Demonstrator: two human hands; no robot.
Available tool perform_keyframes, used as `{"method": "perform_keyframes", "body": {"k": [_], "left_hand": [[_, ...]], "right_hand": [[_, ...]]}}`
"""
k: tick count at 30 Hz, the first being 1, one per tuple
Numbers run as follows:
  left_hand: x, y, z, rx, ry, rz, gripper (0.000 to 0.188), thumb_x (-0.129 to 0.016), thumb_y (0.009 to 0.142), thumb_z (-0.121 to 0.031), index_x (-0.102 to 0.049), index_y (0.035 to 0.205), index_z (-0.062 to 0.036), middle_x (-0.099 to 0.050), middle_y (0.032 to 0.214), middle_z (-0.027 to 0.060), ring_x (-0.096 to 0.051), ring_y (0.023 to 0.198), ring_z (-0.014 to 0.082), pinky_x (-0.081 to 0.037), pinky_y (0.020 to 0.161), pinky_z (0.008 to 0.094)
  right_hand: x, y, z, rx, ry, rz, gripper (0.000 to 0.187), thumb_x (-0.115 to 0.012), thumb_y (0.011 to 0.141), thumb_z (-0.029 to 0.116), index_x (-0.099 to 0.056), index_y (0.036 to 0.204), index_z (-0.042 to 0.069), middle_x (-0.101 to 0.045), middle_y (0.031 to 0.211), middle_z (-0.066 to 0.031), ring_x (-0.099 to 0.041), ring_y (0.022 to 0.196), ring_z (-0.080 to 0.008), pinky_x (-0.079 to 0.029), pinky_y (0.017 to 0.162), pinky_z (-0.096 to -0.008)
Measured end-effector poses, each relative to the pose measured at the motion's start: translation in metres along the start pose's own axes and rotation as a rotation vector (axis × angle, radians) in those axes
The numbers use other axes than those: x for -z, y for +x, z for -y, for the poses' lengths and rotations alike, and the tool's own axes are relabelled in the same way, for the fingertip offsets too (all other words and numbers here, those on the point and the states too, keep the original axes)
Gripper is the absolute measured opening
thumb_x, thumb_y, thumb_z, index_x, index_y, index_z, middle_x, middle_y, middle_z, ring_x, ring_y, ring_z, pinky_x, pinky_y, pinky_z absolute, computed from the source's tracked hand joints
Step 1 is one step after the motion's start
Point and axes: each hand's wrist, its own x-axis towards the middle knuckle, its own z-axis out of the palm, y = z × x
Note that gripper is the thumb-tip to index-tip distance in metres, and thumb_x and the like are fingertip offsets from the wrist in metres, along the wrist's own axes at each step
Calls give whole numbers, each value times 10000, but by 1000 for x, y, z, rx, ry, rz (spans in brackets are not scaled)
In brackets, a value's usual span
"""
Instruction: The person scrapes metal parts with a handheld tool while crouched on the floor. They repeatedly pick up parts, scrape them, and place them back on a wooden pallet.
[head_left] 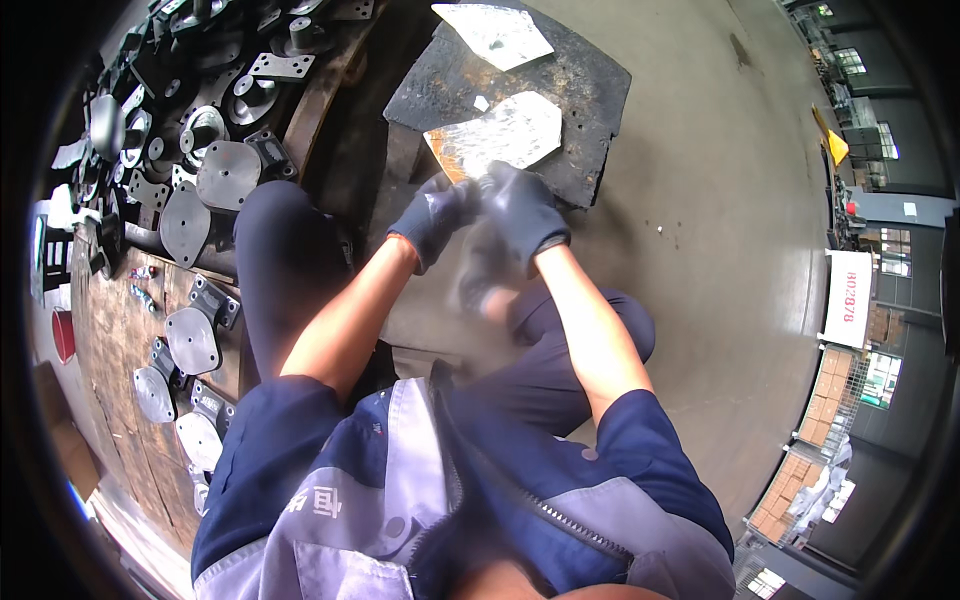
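Note:
Both my hands wear dark gloves and meet close together at the near edge of a dark, worn block (pixel 420 95). My left hand (pixel 438 220) is closed, its fingers curled toward the right one. Beside it my right hand (pixel 522 212) is closed too, fingertips drawn in. Whatever lies between them is small, bright and blurred, so I cannot make it out. Just beyond my fingertips rests a white angular sheet (pixel 510 135) with orange-brown stains on its left side. Farther back lies a second white sheet (pixel 495 35), and a small white scrap (pixel 481 103) sits between the two.
To my left, metal parts with round flanges (pixel 228 175) are heaped on a wooden pallet (pixel 325 85). Several flanged parts (pixel 192 340) stand in a row on a wooden top (pixel 110 400). Grey floor (pixel 720 250) stretches right, toward stacked cartons (pixel 825 395) and a white sign (pixel 848 298).

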Motion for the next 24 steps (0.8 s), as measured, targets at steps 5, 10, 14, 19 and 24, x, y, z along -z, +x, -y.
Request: {"method": "perform_keyframes", "body": {"k": [5, 10, 14, 19, 24], "left_hand": [[-13, -39, -17, -121, 296, -10, 337, -544, 872, -363, -566, 1008, -56, -635, 909, 46, -558, 765, 82, -440, 671, 221], [-2, -133, -10, -16, 315, 167, 362, -507, 892, -366, -555, 1030, -35, -637, 903, 47, -544, 703, 59, -422, 607, 185], [18, -154, 12, -50, 1011, 214, 318, -504, 890, -316, -603, 938, -17, -649, 820, 40, -522, 604, 60, -391, 532, 184], [27, -102, 64, 514, 195, -231, 217, -518, 882, -249, -604, 903, -52, -669, 844, 55, -559, 608, 95, -398, 495, 228], [61, -16, 103, 233, 498, -60, 250, -503, 896, -210, -528, 1051, -16, -639, 969, 92, -634, 834, 171, -491, 639, 237]], "right_hand": [[63, -35, -21, -202, 865, 147, 140, -463, 845, 78, -584, 916, 66, -534, 676, -23, -503, 591, -104, -397, 496, -239], [108, -84, -42, -159, 1115, -91, 221, -451, 940, 241, -557, 935, 47, -427, 546, 21, -365, 423, -84, -317, 401, -227], [131, -101, -36, -38, 1154, -71, 256, -469, 935, 274, -560, 964, 36, -434, 562, 15, -383, 442, -91, -337, 439, -242], [124, -94, -40, -1, 1367, -80, 286, -486, 916, 276, -559, 1031, 24, -444, 604, 9, -395, 489, -101, -364, 506, -256], [108, -105, -61, -71, 1198, -98, 323, -475, 904, 299, -558, 1070, 34, -448, 618, 11, -410, 529, -90, -357, 517, -236]]}}
